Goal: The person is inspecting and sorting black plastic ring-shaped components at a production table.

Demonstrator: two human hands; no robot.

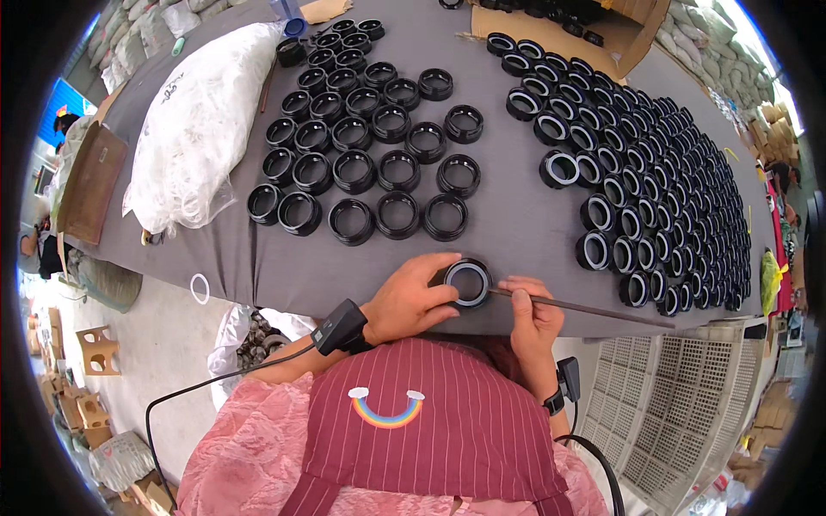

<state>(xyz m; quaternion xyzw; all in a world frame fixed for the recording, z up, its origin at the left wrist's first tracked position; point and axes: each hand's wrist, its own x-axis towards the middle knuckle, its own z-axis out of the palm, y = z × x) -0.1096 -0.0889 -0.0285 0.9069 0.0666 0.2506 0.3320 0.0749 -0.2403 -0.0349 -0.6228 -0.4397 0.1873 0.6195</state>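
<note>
Close to the table's front edge, my left hand [419, 297] grips a black ring-shaped part [487, 273] by its left side. A pale ring [469, 283] shows inside its rim. My right hand [532, 314] is closed round a long thin dark rod [594, 310]. The rod's left end meets the right side of the black part, and its other end reaches out to the right along the table edge. Whether the tip is inside the rim is too small to tell.
Rows of black rings without pale inserts [352, 221] stand ahead to the left. Many black rings with pale inserts [594, 250] cover the right side. A white bag of pale rings [202, 129] lies far left. A cardboard box [637, 39] sits at the back; grey crates [662, 404] stand lower right.
</note>
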